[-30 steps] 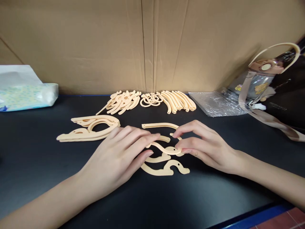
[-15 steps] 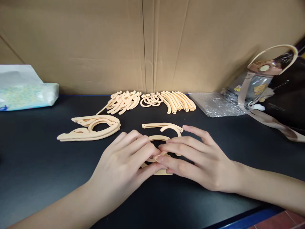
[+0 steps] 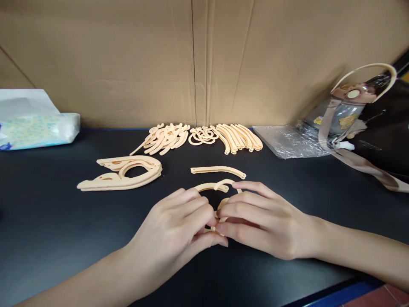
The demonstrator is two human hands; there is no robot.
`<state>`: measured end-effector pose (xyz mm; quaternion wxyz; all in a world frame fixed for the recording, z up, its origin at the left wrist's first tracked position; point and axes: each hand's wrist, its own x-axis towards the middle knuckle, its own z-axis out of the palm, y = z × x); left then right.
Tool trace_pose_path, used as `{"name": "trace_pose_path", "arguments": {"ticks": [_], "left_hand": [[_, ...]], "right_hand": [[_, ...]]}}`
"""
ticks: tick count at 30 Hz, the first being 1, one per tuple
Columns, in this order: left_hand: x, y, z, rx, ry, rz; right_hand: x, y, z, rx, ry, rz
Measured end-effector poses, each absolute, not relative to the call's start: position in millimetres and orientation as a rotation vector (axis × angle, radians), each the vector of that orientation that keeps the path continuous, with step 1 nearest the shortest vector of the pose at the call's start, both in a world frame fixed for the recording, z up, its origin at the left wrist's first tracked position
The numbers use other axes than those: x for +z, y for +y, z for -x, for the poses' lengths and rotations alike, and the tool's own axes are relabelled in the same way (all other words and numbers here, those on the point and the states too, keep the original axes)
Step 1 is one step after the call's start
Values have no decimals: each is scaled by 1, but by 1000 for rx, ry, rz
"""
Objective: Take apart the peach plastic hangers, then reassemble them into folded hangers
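Observation:
My left hand [image 3: 179,226] and my right hand [image 3: 271,221] meet over the near middle of the table. Their closed fingers pinch cream plastic hanger parts [image 3: 220,216], mostly hidden between the fingertips. From beneath the right fingers a curved hook [image 3: 226,181] sticks out. Just beyond the left knuckles lies a curved hanger arm [image 3: 209,186], partly covered by that hand. A longer grooved arm [image 3: 219,171] rests farther back, apart from both hands. To the left, folded hangers [image 3: 111,185] lie stacked flat.
Along the cardboard wall [image 3: 128,64] sit piles of short hanger arms [image 3: 168,138], hooks [image 3: 203,136] and long arms [image 3: 239,137]. A tissue pack [image 3: 38,128] stands at left. At right are a clear plastic bag [image 3: 287,140], a strapped bottle [image 3: 347,113] and a black bag [image 3: 380,140].
Both hands have moved slightly nearer to me with the pinched parts. The hook has shifted left and closer, away from the long arm and over the curved arm's end.

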<state>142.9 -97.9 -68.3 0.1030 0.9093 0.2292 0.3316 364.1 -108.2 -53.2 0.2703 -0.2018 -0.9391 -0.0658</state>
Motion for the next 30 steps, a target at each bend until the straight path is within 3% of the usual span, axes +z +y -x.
{"name": "trace_pose_path", "arguments": {"ticks": [20, 30], "left_hand": [[-65, -93, -140, 903, 652, -2836], [-67, -70, -119, 690, 1016, -2854]], "right_hand": [[-57, -103, -369, -310, -2482, 580], [-53, -79, -397, -157, -2393, 766]]}}
